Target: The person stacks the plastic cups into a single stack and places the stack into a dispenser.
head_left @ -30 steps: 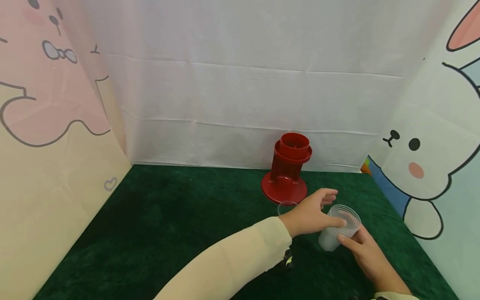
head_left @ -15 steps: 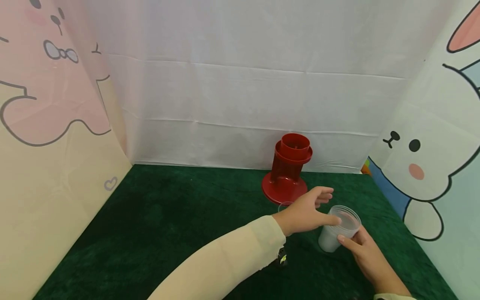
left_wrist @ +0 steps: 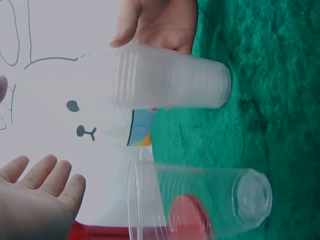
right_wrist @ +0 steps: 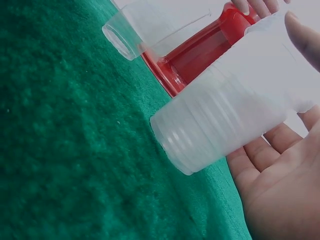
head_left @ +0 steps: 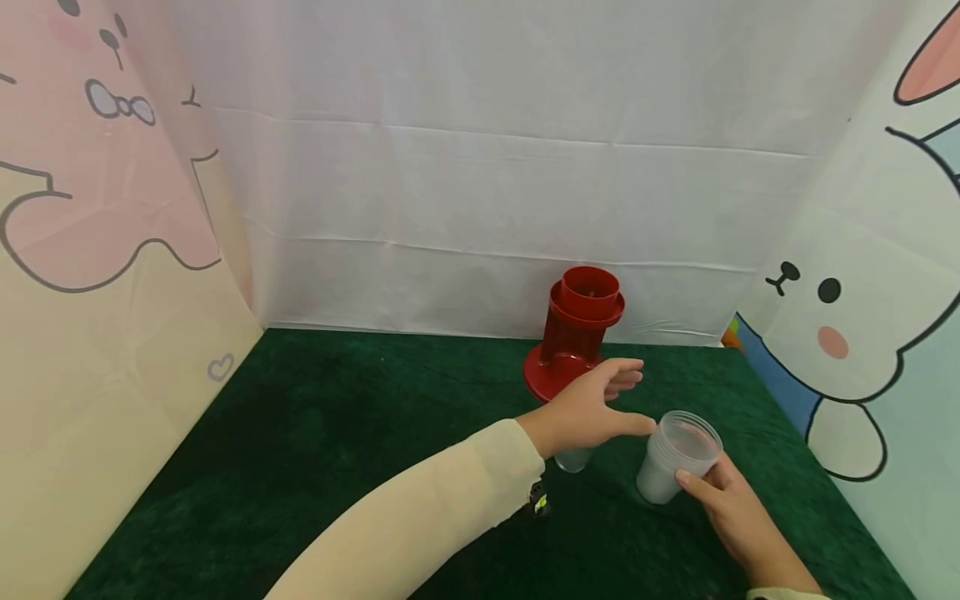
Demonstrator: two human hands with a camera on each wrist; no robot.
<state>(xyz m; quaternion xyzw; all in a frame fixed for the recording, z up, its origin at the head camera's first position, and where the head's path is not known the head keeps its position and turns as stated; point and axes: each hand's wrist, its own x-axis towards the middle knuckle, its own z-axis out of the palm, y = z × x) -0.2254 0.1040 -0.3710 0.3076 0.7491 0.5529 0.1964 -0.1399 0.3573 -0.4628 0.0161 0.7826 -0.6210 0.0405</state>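
A stack of clear plastic cups (head_left: 671, 467) is tilted slightly on the green cloth at the right. My right hand (head_left: 738, 512) holds it from the right, thumb on the near side and fingers behind; the right wrist view shows the nested cups (right_wrist: 215, 115) close up. Just left of the rim is my left hand (head_left: 585, 412), fingers extended and spread from the thumb, holding nothing. A single clear cup (left_wrist: 215, 200) stands upright on the cloth, mostly hidden behind the left hand in the head view. Beyond it rises a red cylindrical holder (head_left: 573, 329) on a round base.
Dark green cloth (head_left: 300, 467) covers the table. A white curtain (head_left: 480, 192) hangs along the back edge, and printed cartoon panels close the left and right sides.
My left hand has drawn back leftward from the stack's mouth, where its thumb was over the rim. The single cup's lower part now shows beneath it. The right hand and stack stay put.
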